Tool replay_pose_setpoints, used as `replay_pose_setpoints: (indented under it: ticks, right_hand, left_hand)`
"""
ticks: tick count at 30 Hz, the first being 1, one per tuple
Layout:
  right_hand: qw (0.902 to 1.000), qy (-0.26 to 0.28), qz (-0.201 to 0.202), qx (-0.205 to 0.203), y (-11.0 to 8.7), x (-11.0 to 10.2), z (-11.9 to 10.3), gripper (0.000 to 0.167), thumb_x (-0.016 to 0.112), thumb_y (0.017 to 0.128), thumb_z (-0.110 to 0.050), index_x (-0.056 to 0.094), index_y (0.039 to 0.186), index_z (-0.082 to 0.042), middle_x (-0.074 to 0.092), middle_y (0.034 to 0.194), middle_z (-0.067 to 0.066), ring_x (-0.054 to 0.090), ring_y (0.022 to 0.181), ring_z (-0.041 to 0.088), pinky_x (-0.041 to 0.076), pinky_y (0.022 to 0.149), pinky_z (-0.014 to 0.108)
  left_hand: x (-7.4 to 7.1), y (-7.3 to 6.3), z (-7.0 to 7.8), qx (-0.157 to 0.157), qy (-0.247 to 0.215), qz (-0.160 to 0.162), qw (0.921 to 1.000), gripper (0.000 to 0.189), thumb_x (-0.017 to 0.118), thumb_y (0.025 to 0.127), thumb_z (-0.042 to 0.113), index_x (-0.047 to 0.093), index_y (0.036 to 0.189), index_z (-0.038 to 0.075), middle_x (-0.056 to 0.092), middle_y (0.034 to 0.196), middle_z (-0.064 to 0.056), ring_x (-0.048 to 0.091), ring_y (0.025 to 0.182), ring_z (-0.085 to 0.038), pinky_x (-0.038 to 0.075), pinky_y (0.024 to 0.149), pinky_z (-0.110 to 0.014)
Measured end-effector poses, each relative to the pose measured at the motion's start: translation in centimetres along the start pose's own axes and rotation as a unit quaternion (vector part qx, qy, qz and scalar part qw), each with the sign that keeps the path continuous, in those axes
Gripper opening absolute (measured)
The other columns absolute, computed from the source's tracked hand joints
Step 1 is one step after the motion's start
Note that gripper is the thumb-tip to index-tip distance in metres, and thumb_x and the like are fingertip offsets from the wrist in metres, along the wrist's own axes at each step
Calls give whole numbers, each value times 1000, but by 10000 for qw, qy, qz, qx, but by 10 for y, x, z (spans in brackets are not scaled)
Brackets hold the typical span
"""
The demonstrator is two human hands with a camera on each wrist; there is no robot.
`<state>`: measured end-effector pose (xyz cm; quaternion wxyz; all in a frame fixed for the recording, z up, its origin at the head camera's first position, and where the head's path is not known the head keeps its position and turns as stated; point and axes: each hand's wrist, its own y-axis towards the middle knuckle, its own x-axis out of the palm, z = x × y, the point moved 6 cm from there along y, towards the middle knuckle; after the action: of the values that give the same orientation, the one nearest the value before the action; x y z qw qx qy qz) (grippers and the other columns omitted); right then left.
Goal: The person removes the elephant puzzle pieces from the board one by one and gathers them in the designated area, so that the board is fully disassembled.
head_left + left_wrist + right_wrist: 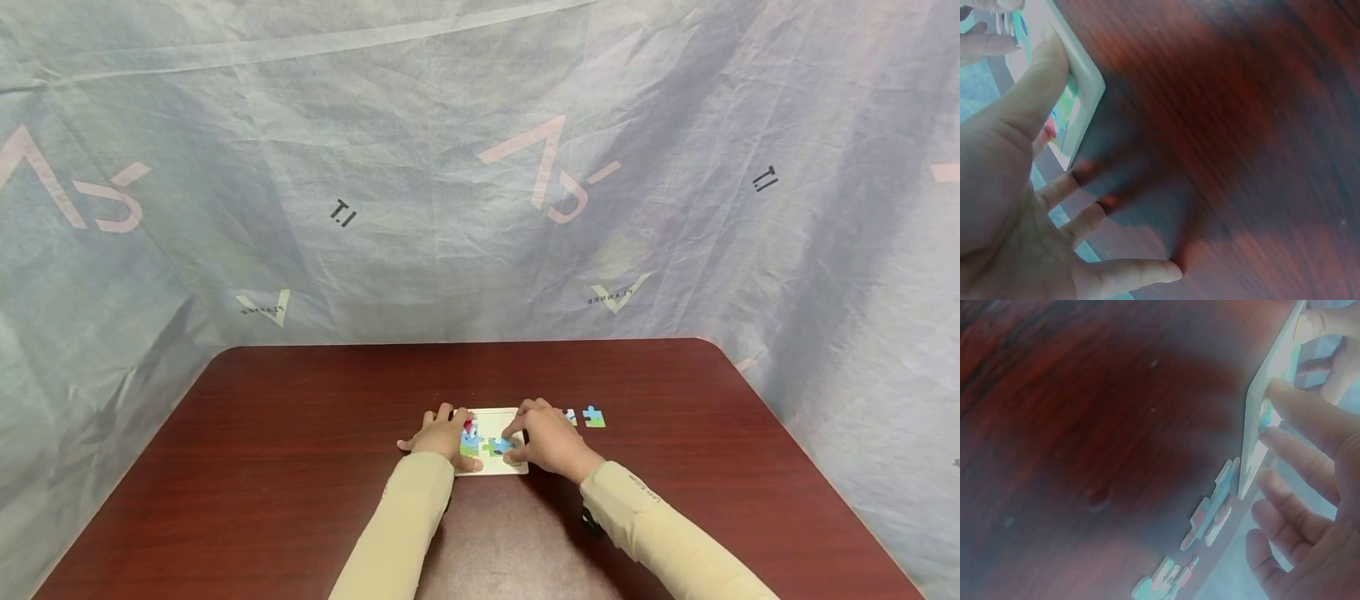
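A pale puzzle tray (491, 470) lies between both hands, with colourful pieces (469, 442) set along its left side. My left hand (441, 437) spreads over the tray's left end. In the left wrist view its thumb (1050, 62) rests on the tray, while the little finger (1141, 272) reaches out to the tabletop. Over the right half, my right hand (557, 443) pinches a blue and green puzzle piece (498, 447) between thumb and index finger, low over the tray. The other fingers of that hand (1285, 506) are loosely bent beside the rim in the right wrist view.
Several loose puzzle pieces (1210, 509) lie right of the tray, partly behind my right hand in the head view; one blue and green loose piece (594, 417) lies farthest right. The dark red table (247, 467) extends all round. A grey fabric curtain (420, 167) hangs behind.
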<state>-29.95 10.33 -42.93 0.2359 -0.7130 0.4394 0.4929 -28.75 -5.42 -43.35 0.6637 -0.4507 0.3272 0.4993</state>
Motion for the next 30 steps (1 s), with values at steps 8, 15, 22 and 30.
replay_pose_setpoints:
  ticks: [8, 15, 22, 30]
  right_hand:
    - [9999, 83, -61, 29, 3, 1, 1, 18, 90, 78, -18, 82, 94, -14, 62, 100, 0, 55, 98, 22, 48, 81, 47]
    - [9998, 165, -44, -67, 2, 0, 0, 17, 90, 79, -18, 82, 93, -14, 62, 101, -1, 55, 98, 22, 48, 81, 50]
    - [9996, 111, 74, -231, 1, -11, 1, 19, 88, 81, -18, 81, 98, -13, 62, 105, 2, 56, 101, 24, 51, 79, 43]
    - [9994, 324, 48, -138, -3, -27, 9, 21, 87, 83, -19, 81, 102, -14, 60, 108, -1, 54, 104, 22, 52, 83, 41]
  left_hand:
    - [0, 0, 0, -7, 58, -8, 10000, 80, 86, 83, 32, 46, 150, 17, 36, 153, -14, 30, 143, -41, 31, 96, -84]
    - [-1, -3, 1, 36, -45, 72, 10000, 79, 88, 82, 30, 48, 149, 16, 37, 152, -14, 32, 142, -41, 30, 95, -85]
    - [-3, -5, 3, 47, -26, 94, 9999, 78, 88, 82, 30, 48, 148, 15, 38, 150, -15, 33, 140, -41, 31, 95, -85]
    - [-2, -5, 2, 32, 41, 104, 9999, 77, 87, 82, 31, 49, 147, 17, 37, 150, -15, 33, 141, -41, 31, 95, -84]
